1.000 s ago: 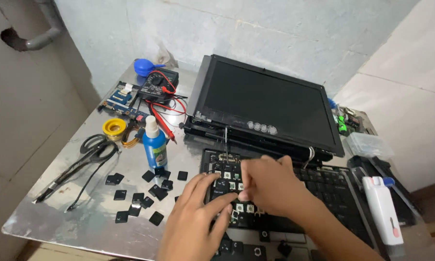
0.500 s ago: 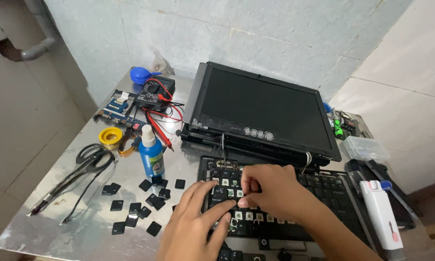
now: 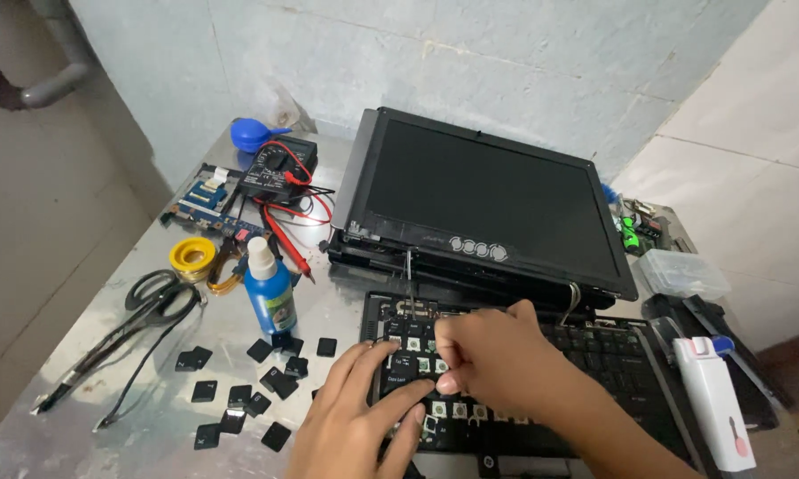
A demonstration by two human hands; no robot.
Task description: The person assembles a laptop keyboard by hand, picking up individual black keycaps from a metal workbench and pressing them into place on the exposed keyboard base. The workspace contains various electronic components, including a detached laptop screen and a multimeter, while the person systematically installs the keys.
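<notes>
Nearest the camera, the left hand [image 3: 350, 426] lay low over the near left corner of the keyboard [image 3: 594, 372], its fingers loosely spread; the thumb and forefinger rested on a wide black key [image 3: 405, 372], touching it from the left and from below. Whether they truly pinched it could not be told. Just beyond, the right hand [image 3: 497, 359] covered the middle rows, its fingers curled together and pressing down on the key area, with the thumb tip beside the same wide key. The keyboard lay flat on the metal table [image 3: 106, 310], just in front of the laptop; several keys at its left end were off, baring pale switch pads.

Left of the hands, loose black keycaps [image 3: 248, 390] were scattered on the table. Past them stood a blue bottle with a white cap [image 3: 269, 293], upright, with black scissors [image 3: 155, 297] and a yellow tape roll [image 3: 192, 255] further left. To the right lay a white, red-marked tool [image 3: 710, 399], and beyond it a clear plastic box [image 3: 681, 270].

Farther back the laptop [image 3: 488, 200] stood with its dark screen facing up and tilted. Behind the bottle were a circuit board [image 3: 208, 200], a black multimeter with red leads [image 3: 279, 168] and a blue blower bulb [image 3: 250, 133], near the tiled wall.
</notes>
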